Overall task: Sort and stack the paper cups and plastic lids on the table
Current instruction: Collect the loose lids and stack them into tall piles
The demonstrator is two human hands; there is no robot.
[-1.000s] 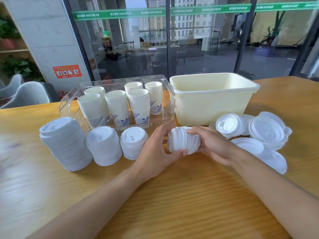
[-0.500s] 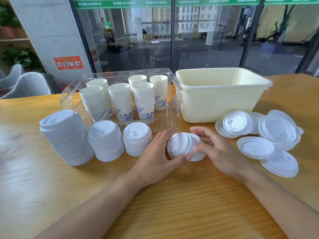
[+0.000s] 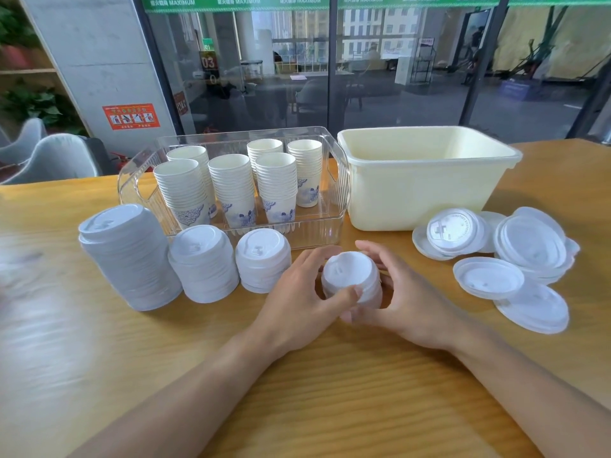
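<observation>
White lid stack (image 3: 351, 278) gripped by both hands, bare wood nearside

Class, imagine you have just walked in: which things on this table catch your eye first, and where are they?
Both hands, left and right, grip a short lid stack at the table's centre. Behind it a clear tray holds the stacked paper cups. Loose lids lie scattered on the right.
</observation>
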